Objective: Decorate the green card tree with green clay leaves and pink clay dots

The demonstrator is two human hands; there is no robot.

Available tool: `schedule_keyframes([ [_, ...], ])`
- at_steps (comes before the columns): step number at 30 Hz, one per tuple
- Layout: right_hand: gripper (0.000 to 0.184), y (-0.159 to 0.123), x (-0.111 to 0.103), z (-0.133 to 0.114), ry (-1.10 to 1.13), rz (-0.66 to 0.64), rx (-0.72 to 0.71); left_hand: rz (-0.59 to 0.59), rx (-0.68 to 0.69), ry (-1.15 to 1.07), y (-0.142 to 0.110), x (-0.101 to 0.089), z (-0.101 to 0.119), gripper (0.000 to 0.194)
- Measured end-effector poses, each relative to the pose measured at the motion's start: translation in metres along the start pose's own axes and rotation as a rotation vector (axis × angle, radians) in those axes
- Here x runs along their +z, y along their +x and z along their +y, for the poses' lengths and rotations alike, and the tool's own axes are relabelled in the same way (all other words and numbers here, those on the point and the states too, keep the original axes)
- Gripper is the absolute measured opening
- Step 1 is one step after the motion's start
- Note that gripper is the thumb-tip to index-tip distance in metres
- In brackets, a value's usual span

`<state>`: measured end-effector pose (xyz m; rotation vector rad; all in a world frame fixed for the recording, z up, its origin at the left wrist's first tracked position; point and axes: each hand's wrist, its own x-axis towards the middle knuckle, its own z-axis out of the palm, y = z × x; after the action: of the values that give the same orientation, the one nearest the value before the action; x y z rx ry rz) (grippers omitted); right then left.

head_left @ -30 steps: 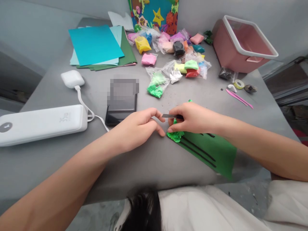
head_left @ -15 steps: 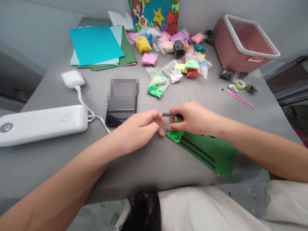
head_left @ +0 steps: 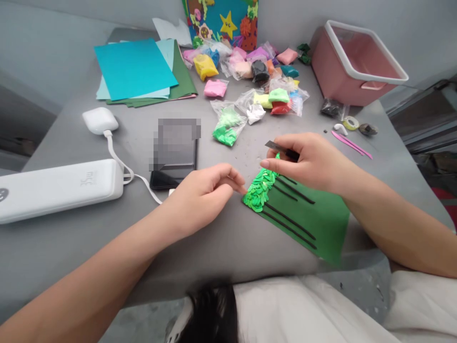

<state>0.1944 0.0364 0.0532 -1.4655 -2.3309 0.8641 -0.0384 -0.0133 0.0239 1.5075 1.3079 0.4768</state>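
My right hand (head_left: 303, 159) grips a craft knife (head_left: 282, 149) with a dark handle, its flat grey blade pointing left above the card. Beneath lies a green card (head_left: 321, 216) bearing several thin black clay strips (head_left: 293, 224). Small bright green clay pieces (head_left: 259, 190), shaped like leaves, cover its left end in an overlapping cluster. My left hand (head_left: 210, 195) is beside that end, fingers loosely bent and apart, tips close to the card's left corner. I see nothing held in it, though its palm side is hidden.
Bagged coloured clay (head_left: 260, 71) lies at the back, before a decorated picture (head_left: 228, 24). A pink bin (head_left: 335, 71) stands back right, near pink tools (head_left: 352, 144). To the left are coloured sheets (head_left: 135, 69), a dark device (head_left: 174, 152) and a white power bank (head_left: 64, 190) with a cable.
My right hand has moved up and right with the craft knife, away from my left fingers, uncovering the green pieces and black strips. My left fingers have loosened. The view has shifted slightly.
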Motion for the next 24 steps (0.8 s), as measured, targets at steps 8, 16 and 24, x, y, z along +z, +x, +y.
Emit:
schedule_keyframes([
  [8,0.011,0.002,0.015,-0.006,0.026,0.05,-0.42,0.144,0.011,-0.632,0.012,0.007,-0.001,0.026],
  [16,0.022,0.009,0.023,-0.007,0.186,0.019,-0.608,-0.029,-0.045,-0.987,0.003,0.015,0.008,0.085],
  [24,0.011,0.007,0.027,-0.004,0.223,0.009,-0.626,-0.065,-0.024,-0.981,0.004,0.02,0.008,0.093],
])
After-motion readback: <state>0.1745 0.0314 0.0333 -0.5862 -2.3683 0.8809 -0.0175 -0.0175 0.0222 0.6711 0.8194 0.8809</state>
